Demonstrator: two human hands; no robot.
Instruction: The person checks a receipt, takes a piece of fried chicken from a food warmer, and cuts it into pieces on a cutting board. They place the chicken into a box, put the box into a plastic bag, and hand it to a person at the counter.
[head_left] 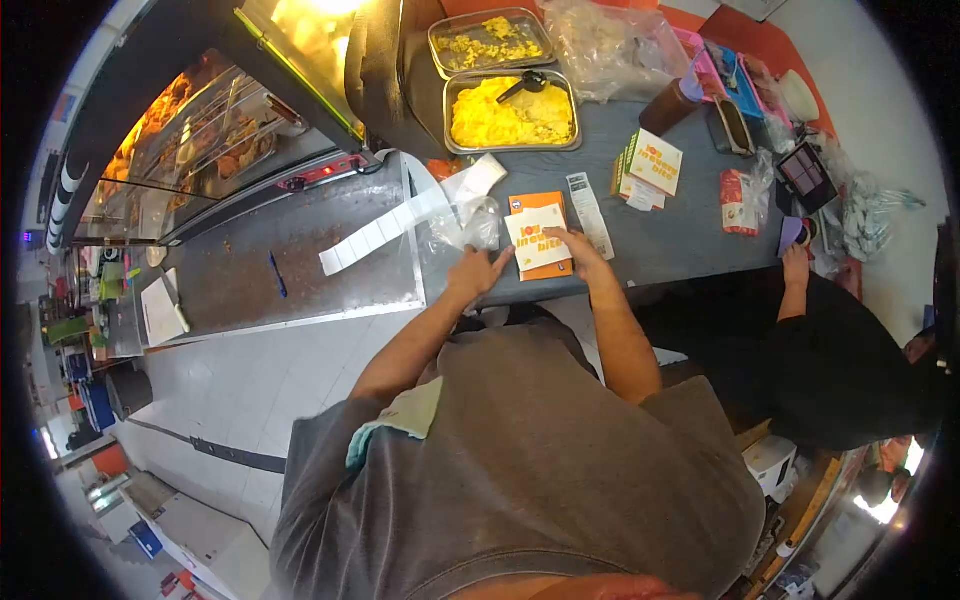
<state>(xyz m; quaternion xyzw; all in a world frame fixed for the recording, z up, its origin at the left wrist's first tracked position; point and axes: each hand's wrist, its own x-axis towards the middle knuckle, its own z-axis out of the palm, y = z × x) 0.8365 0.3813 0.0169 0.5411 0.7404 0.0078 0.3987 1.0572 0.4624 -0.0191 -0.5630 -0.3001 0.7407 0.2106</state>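
A white printed food box (540, 238) with orange and yellow lettering lies flat on an orange packet or folder (556, 270) at the counter's front edge. My left hand (480, 272) is just left of the box, thumb and fingers apart, with nothing seen in it. From the right, my right hand (582, 252) reaches over, its stretched fingers resting on the box's right part. A clear plastic bag (478, 225) sits beyond my left hand. To the right of the box lies a long printed receipt (590, 215).
Metal trays of yellow food (512, 112) stand at the back, a black spoon (522, 86) in the nearer one. More printed boxes (650, 170) are stacked to the right. A label strip (385, 232) curls leftward near a heated display case (215, 135). Another person's hand (795, 265) is at far right.
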